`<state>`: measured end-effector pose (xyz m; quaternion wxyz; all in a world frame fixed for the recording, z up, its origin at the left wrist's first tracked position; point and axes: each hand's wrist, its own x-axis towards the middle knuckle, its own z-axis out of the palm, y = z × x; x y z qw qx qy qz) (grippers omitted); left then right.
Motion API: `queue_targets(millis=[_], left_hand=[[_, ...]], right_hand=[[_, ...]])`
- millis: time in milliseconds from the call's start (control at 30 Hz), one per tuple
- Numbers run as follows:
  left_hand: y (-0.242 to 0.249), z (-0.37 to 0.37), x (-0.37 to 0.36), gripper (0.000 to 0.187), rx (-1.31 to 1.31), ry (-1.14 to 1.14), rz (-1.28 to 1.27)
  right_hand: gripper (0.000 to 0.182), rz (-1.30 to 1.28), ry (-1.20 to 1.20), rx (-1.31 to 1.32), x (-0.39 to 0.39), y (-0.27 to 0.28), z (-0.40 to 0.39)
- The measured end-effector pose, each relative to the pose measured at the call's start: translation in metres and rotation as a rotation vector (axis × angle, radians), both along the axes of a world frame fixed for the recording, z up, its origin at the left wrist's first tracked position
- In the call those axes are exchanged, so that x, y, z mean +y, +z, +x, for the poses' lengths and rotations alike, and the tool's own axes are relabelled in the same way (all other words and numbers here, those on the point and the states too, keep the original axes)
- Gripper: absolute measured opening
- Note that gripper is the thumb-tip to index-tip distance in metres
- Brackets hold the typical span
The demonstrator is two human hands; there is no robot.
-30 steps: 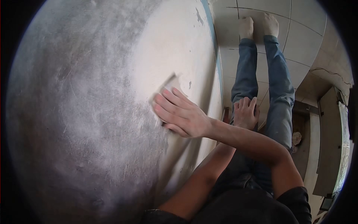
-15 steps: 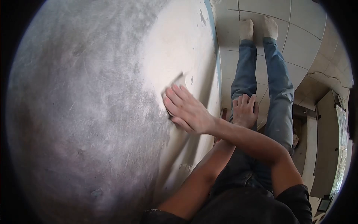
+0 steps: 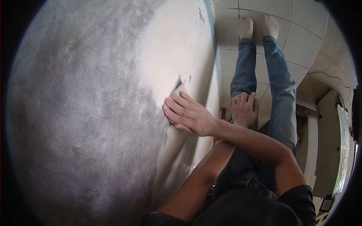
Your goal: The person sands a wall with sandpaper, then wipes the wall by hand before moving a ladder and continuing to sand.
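Note:
My right hand (image 3: 193,117) presses a folded sheet of sandpaper (image 3: 178,88) flat against the wall (image 3: 94,98). Its fingers lie over the sheet, and only the dark edge and a pale upper corner stick out. The right forearm crosses above the left one. On my bent leg near the knee rests my left hand (image 3: 245,110), fingers loosely spread and nothing in them. Around the sandpaper the wall changes from scuffed grey to a smooth whitish patch (image 3: 166,49).
A blue strip (image 3: 216,49) runs along the wall's foot. Pale floor tiles (image 3: 309,34) lie beyond my bare feet (image 3: 270,26). At right stand a cabinet-like panel (image 3: 326,139) and a bright window (image 3: 342,147); a thin cable (image 3: 328,75) lies on the floor.
My right hand and the sandpaper have slid a little down the picture along the wall. My left hand stays on the leg. The whole view has shifted slightly.

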<state>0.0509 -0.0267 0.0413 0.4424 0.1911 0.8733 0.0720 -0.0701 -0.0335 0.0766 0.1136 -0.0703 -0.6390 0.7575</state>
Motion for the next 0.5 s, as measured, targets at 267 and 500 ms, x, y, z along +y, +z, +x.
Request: queue_targets(millis=[267, 500], left_hand=[[0.000, 0.008, -0.003, 0.032, -0.037, 0.046, -0.012], [-0.001, 0.004, -0.003, 0.031, -0.006, 0.027, 0.004]], right_hand=[[0.058, -0.017, -0.168, -0.111, 0.012, 0.016, -0.050], [0.056, -0.153, 0.018, -0.500, 0.008, 0.037, -0.022]])
